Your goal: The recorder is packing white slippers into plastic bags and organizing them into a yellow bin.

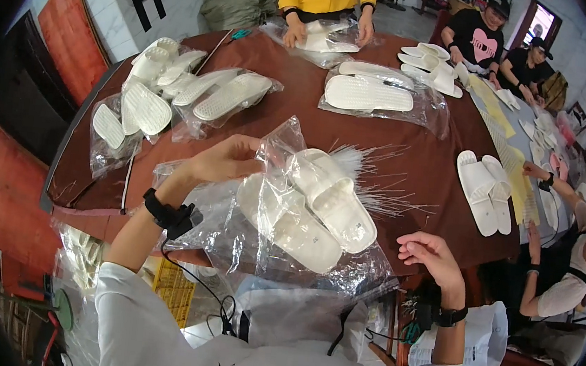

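A: Hands?
B: Left hand [228, 160] at the clear bag [252, 242], fingertips veiled by film; grip can't be told. Right hand [434, 257] half-curled, holding nothing, just beside.
A: Slippers, room?
B: White slippers [333, 195] bagged, near the table [438, 179] edge; bare brown surface rightward.

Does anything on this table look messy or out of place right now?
Yes, one thing: the thin white strands by the bagged white slippers look untidy. Their ends splay in many directions over the brown tablecloth, rather than lying in a neat bundle. I see no obvious spill or damage.
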Action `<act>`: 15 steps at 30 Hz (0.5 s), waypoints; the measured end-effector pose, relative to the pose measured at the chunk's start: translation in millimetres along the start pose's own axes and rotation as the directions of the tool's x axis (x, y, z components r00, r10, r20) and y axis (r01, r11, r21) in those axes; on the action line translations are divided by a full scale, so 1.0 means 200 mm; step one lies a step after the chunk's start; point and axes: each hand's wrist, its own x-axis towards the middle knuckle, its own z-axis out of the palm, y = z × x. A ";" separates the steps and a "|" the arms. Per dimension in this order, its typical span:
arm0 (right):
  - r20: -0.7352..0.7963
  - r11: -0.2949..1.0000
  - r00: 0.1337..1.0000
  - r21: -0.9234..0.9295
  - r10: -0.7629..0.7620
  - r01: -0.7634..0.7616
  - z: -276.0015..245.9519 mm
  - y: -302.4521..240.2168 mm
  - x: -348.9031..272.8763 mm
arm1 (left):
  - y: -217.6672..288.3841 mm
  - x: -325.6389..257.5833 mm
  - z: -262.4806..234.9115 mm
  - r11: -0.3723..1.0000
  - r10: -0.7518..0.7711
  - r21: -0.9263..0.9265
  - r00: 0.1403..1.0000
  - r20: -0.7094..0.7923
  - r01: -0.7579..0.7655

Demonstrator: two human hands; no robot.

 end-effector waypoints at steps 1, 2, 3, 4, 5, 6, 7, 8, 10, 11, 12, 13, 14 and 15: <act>-0.014 1.000 1.000 -0.029 -0.007 0.007 -0.01 0.00 0.00 | 0.00 0.02 0.01 1.000 0.016 -0.019 1.000 0.022 -0.016; -0.026 0.998 1.000 -0.056 -0.014 0.013 -0.01 -0.01 0.01 | 0.00 0.03 0.01 1.000 0.016 -0.017 1.000 0.022 -0.016; -0.024 0.998 1.000 -0.055 -0.016 0.015 -0.01 -0.02 0.02 | 0.01 0.04 0.01 0.999 0.033 0.027 0.998 0.050 -0.034; -0.019 0.997 0.999 -0.065 -0.042 0.041 0.01 -0.06 0.04 | 0.02 0.04 0.02 0.996 0.048 0.070 0.996 0.076 -0.053; -0.025 0.995 0.998 -0.073 -0.062 0.061 0.01 -0.08 0.07 | 0.05 0.07 0.03 0.996 0.049 0.068 0.995 0.086 -0.055; -0.030 0.996 0.998 -0.071 -0.063 0.061 0.03 -0.11 0.10 | 0.12 0.07 0.06 0.996 0.023 0.078 0.990 0.136 -0.034; -0.017 0.992 0.995 -0.073 -0.103 0.101 0.04 -0.15 0.14 | 0.16 0.08 0.09 0.996 -0.004 0.088 0.983 0.184 -0.013; 0.000 0.987 0.990 -0.075 -0.144 0.143 0.07 -0.19 0.18 | 0.16 0.10 0.11 0.996 -0.004 0.090 0.983 0.184 -0.013; 0.000 0.974 0.977 -0.076 -0.213 0.213 0.13 -0.25 0.27 | 0.18 0.12 0.16 0.986 0.149 0.035 0.962 0.227 -0.160; 0.000 0.957 0.960 -0.078 -0.280 0.279 0.16 -0.28 0.31 | 0.20 0.14 0.18 0.983 0.148 0.066 0.958 0.244 -0.169; 0.001 0.957 0.959 -0.077 -0.282 0.281 0.19 -0.30 0.35 | 0.20 0.16 0.18 0.983 0.148 0.068 0.959 0.243 -0.169; 0.015 0.948 0.950 -0.056 -0.313 0.314 0.21 -0.32 0.39 | 0.20 0.18 0.19 0.984 0.135 0.083 0.958 0.255 -0.161; 0.029 0.938 0.938 -0.033 -0.344 0.345 0.23 -0.33 0.43 | 0.20 0.19 0.19 0.984 0.120 0.098 0.956 0.266 -0.151; 0.001 0.936 0.936 0.026 -0.352 0.352 0.27 -0.35 0.46 | 0.19 0.20 0.19 0.984 0.118 0.099 0.957 0.265 -0.149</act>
